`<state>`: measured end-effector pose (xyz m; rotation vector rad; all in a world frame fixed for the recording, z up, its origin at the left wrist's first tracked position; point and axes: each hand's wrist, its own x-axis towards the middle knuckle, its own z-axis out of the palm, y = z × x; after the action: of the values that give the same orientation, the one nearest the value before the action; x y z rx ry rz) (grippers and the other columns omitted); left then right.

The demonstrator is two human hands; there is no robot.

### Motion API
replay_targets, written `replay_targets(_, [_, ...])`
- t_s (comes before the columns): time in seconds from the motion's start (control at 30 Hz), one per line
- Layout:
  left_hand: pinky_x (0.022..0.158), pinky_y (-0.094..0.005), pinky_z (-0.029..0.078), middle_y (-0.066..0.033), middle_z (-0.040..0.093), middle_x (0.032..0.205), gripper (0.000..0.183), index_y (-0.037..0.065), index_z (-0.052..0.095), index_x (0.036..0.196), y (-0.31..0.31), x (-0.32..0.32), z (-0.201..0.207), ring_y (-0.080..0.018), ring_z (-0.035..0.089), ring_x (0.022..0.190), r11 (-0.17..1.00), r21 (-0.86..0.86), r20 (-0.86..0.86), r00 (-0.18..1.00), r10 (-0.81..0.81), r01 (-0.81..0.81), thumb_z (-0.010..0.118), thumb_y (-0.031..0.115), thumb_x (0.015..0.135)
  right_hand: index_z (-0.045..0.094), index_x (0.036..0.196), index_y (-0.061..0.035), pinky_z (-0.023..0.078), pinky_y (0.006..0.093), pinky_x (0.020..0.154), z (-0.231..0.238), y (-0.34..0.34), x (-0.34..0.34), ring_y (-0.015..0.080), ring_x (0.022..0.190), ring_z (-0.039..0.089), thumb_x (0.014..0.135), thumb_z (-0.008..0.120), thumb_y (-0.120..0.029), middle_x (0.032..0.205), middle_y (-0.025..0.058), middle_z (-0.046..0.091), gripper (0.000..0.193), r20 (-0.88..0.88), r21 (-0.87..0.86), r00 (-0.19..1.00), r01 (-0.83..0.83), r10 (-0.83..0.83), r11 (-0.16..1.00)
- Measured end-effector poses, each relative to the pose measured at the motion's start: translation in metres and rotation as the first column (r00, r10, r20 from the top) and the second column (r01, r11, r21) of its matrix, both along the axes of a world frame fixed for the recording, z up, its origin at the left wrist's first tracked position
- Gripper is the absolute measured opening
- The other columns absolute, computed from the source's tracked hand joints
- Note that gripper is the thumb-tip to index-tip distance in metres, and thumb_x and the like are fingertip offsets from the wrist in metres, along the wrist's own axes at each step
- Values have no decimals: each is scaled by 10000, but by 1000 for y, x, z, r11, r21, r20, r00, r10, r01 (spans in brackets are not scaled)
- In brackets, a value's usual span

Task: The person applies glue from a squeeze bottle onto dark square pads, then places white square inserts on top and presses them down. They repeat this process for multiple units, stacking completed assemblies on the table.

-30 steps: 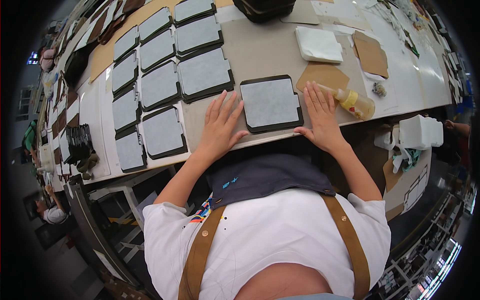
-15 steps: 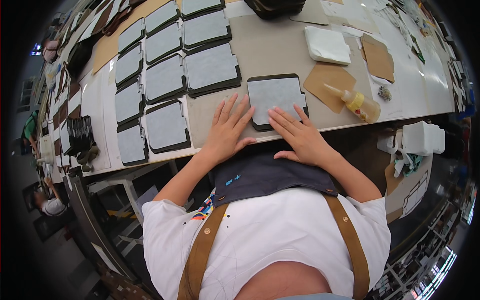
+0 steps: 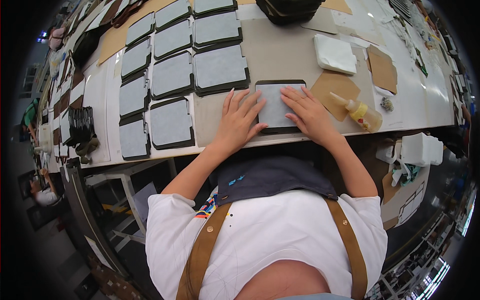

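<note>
A grey sheet panel with a dark border (image 3: 272, 106) lies flat at the table's near edge, in front of me. My right hand (image 3: 311, 115) rests on its right side, with fingers stretched out and slightly together. My left hand (image 3: 240, 120) is open, fingers spread; its fingertips reach the panel's left edge while the palm lies over the bare board beside it. Neither hand grips anything. Left of my hands, similar grey panels with dark borders (image 3: 171, 123) are laid in rows, several of them in overlapping stacks.
At the right lie a squeeze bottle of yellowish liquid (image 3: 367, 119), a brown card piece (image 3: 336, 95), a stack of white sheets (image 3: 335, 54) and another brown piece (image 3: 382, 70). A dark object (image 3: 289, 10) stands at the far side. A white bundle (image 3: 417, 150) sits below the table, right.
My right hand has shifted up across the panel, its fingers now farther from the near edge. My left hand has moved in to the panel's left edge. The view has shifted slightly.
</note>
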<state>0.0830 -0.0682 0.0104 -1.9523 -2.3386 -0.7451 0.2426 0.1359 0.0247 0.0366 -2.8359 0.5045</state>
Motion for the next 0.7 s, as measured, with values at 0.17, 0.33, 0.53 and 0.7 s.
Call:
replay_targets(0.17, [1182, -540, 218, -109, 496, 1409, 498, 136, 598, 1331, 1, -1, -1, -330, 382, 1369, 999, 36, 43, 999, 22, -24, 691, 302, 871, 560, 1313, -4, 313, 477, 1172, 3, -6, 1, 282, 1380, 449, 891, 692, -210, 1447, 129, 513, 488, -5, 37, 1000, -2, 3, 999])
replay_targets(0.33, [1162, -534, 243, -122, 517, 1371, 391, 177, 674, 1239, -3, 0, -4, -349, 400, 1354, 991, 98, 94, 992, 88, -97, 665, 118, 852, 528, 1347, 9, 291, 485, 1182, 6, -25, 1, 285, 1404, 416, 869, 712, -229, 1467, 151, 485, 565, 48, -4, 997, -52, 52, 999])
replay_targets(0.53, [1152, -520, 258, -112, 546, 1328, 410, 166, 723, 1106, -18, -1, -2, -332, 415, 1345, 987, 123, 96, 991, 88, -99, 594, -28, 768, 527, 1353, 23, 296, 474, 1182, 7, -55, 9, 289, 1409, 414, 844, 732, -231, 1460, 164, 489, 604, 51, -41, 983, -173, 175, 984])
replay_targets(0.7, [1152, -511, 260, -90, 558, 1326, 412, 165, 733, 1082, -24, 0, -4, -315, 421, 1344, 981, 159, 129, 988, 88, -108, 575, -41, 763, 637, 1201, -3, 402, 467, 1116, 5, -64, 20, 282, 1209, 590, 841, 732, -148, 1273, 134, 628, 399, -91, -234, 975, -216, 200, 948])
